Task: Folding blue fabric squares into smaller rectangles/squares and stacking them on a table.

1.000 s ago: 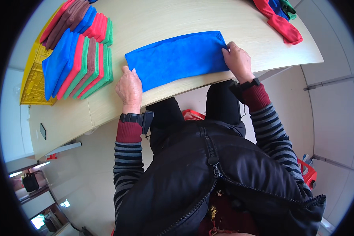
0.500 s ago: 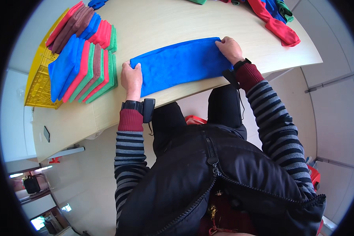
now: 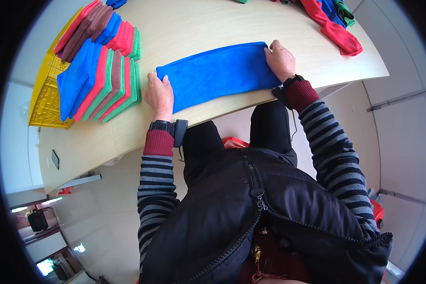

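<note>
A long strip of folded blue towel (image 3: 217,75) lies on the pale wooden table in front of me, its far edge hemmed. At its left end my left hand (image 3: 159,97) is closed, thumb on the cloth at the far left corner. My right hand (image 3: 281,61) is at the far right corner, with fingers bent and the corner pinched between thumb and fingertips. The towel looks flat and smooth between the hands.
Left of the towel, folded red, green, brown and blue cloths (image 3: 113,83) stand in rows in and against a yellow plastic basket (image 3: 45,102). A loose heap of coloured cloths (image 3: 338,33) lies at the far right. The table's near edge (image 3: 222,110) runs just below the towel.
My right hand has shifted slightly right and away from me along the towel's right end. The left hand has hardly moved, and the towel's left end lies nearly as before.
</note>
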A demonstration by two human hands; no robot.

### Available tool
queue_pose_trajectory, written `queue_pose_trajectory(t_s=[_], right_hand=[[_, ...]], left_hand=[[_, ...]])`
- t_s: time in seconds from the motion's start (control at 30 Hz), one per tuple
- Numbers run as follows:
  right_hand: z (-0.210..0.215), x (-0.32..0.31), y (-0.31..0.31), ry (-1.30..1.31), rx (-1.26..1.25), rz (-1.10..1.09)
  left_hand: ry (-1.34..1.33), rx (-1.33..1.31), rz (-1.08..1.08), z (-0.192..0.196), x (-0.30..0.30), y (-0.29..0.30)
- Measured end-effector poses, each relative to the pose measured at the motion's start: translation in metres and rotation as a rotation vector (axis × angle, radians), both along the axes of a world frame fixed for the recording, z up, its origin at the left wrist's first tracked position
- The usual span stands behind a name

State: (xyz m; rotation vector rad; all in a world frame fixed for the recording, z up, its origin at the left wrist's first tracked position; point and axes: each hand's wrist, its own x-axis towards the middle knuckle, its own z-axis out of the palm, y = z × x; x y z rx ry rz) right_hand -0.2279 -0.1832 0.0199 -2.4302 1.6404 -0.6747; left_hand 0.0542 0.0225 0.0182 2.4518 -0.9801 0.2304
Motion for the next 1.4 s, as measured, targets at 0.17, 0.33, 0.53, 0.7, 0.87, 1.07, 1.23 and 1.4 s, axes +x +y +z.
queue_pose_trajectory(t_s=[0.17,0.33,0.53,0.7,0.87,1.07,1.23,1.4], right_hand=[[0.020,0.018,0.040,-0.035,-0.311,0.222],[0.026,0.090,0.129,-0.197,0.102,0.670],[-0.021,0.085,0.142,-0.030,-0.107,0.538],[-0.020,0.037,0.105,0.206,-0.127,0.438],[-0.025,-0.002,0.069,0.271,-0.136,0.308],[-0.031,-0.042,0.036,0.257,-0.062,0.246],[-0.014,-0.054,0.023,0.486,-0.046,0.154],[0.011,0.011,0.059,0.339,-0.220,0.432]], left_hand=[[-0.391,-0.146,-0.124,0.016,-0.023,0.009],[-0.252,0.034,-0.578,-0.013,-0.040,0.001],[-0.202,0.208,-0.568,-0.032,-0.048,-0.001],[-0.215,0.279,-0.508,-0.026,-0.034,0.009],[-0.228,0.278,-0.465,-0.027,-0.027,0.013],[-0.136,0.270,-0.382,-0.029,-0.012,0.027],[-0.196,0.269,-0.312,-0.019,0.001,0.041],[-0.409,0.349,-0.326,0.012,-0.022,0.030]])
